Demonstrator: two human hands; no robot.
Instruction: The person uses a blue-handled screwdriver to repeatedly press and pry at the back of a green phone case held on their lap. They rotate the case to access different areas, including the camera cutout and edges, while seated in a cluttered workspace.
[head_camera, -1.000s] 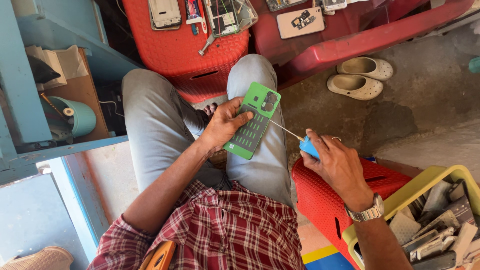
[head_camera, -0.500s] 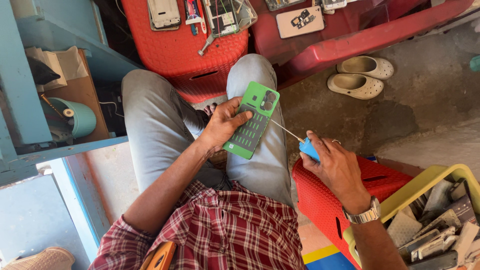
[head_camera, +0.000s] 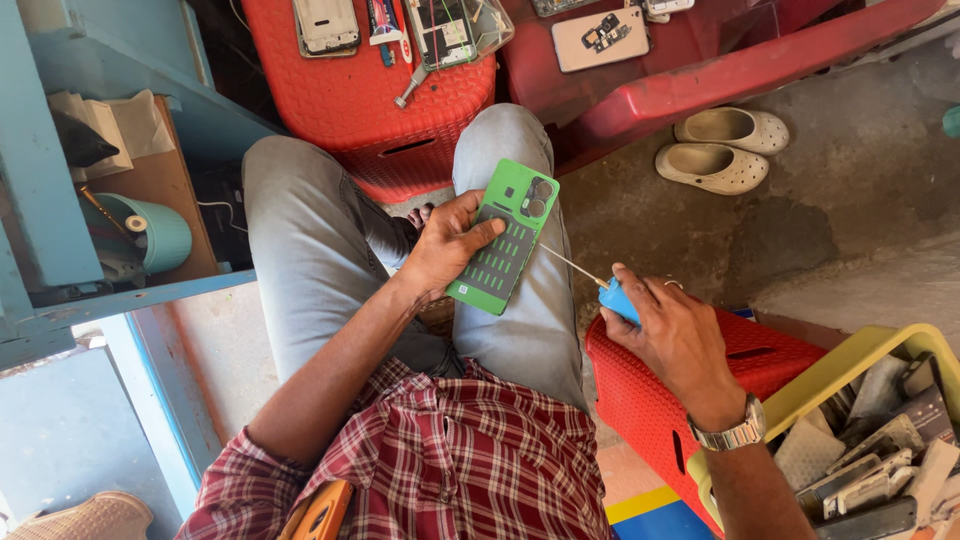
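My left hand (head_camera: 445, 245) grips a green phone back cover (head_camera: 503, 245) and rests it on my right thigh, fingers laid across its ribbed inner face. My right hand (head_camera: 680, 335) is closed around a small blue tube (head_camera: 620, 298) with a long thin metal needle tip (head_camera: 572, 265). The needle's end touches the cover's right edge. A metal watch (head_camera: 728, 433) is on my right wrist.
A red stool (head_camera: 380, 95) ahead carries several phone parts and tools. A red seat (head_camera: 745, 370) is beside my right leg, and a yellow bin (head_camera: 880, 440) of phone parts stands at the right. Pale clogs (head_camera: 720, 150) lie on the floor. A blue shelf (head_camera: 120, 200) is at the left.
Nothing has visibly moved; both hands hold the same pose with the cover and the tube.
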